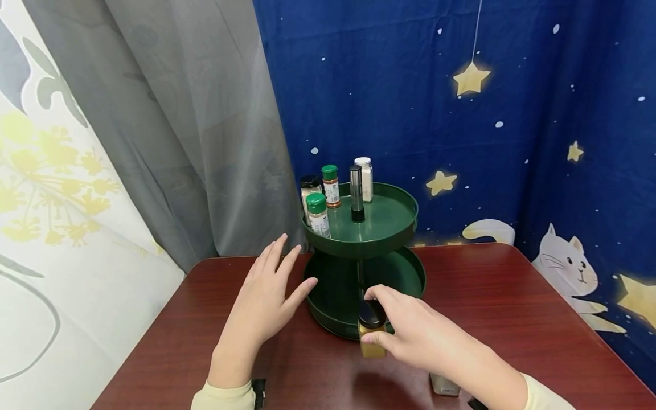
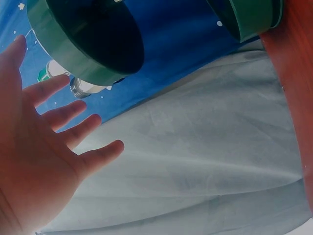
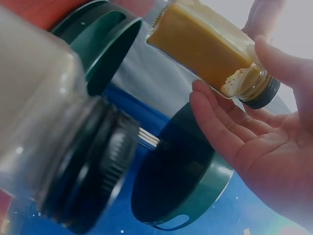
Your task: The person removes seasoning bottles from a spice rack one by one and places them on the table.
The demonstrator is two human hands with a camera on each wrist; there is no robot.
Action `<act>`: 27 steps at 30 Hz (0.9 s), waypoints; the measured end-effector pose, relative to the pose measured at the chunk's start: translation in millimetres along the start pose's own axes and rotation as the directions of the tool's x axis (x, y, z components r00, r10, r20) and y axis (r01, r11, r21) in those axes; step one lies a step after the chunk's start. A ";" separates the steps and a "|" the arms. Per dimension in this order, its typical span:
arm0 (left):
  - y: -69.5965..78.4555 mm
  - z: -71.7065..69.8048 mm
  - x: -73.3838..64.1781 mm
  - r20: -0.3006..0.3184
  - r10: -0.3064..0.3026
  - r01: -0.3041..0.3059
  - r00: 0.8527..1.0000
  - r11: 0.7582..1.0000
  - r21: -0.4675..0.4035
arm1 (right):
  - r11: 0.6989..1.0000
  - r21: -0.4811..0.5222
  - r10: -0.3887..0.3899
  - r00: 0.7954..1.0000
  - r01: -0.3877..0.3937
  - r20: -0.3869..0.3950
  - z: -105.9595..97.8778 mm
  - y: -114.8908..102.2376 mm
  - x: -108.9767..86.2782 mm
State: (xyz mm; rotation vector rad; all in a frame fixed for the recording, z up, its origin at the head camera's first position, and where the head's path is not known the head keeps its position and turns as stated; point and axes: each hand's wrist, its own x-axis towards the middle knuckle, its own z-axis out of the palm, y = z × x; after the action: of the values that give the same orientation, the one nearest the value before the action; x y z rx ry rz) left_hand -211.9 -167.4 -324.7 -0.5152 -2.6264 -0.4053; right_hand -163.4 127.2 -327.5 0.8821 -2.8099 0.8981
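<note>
My right hand [image 1: 420, 330] grips a square glass jar of yellow powder [image 1: 373, 347] near its black lid, thumb on one side and fingers on the other. In the right wrist view the yellow powder jar [image 3: 200, 46] shows whole, clear of the table. It overlaps the front of the lower tier [image 1: 328, 324] of a green two-tier round rack in the head view. My left hand [image 1: 263, 299] hovers left of the rack, fingers spread and straight, holding nothing; the left wrist view shows its bare palm [image 2: 39, 161].
The upper tier [image 1: 389, 213] carries two green-capped shakers [image 1: 332, 188], a black-capped jar [image 1: 306, 193] and a white-capped jar [image 1: 367, 181] around a metal post [image 1: 356, 193]. Another glass jar [image 1: 445, 385] stands under my right forearm. Curtains hang behind the red-brown table [image 1: 476, 290].
</note>
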 end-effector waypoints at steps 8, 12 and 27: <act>-0.5 -0.4 0.4 0.003 -0.001 0.001 1.000 1.000 -0.003 | 0.999 0.042 0.012 0.998 -0.015 0.059 7.3 7.4 -1.7; -0.6 -0.7 0.4 0.007 0.000 0.000 1.000 1.000 0.000 | 0.998 0.062 0.022 0.996 -0.027 0.088 11.2 9.7 -2.5; -1.5 -2.6 -0.8 0.012 0.000 0.000 1.000 1.000 0.012 | 0.996 0.056 0.066 0.984 -0.076 0.165 30.8 19.0 -2.1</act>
State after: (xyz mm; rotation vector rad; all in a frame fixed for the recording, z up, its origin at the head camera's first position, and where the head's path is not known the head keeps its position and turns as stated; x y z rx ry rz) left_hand -210.9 -169.8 -323.2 -0.5151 -2.6383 -0.3868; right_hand -168.5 124.0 -363.3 0.9087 -2.9850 0.9691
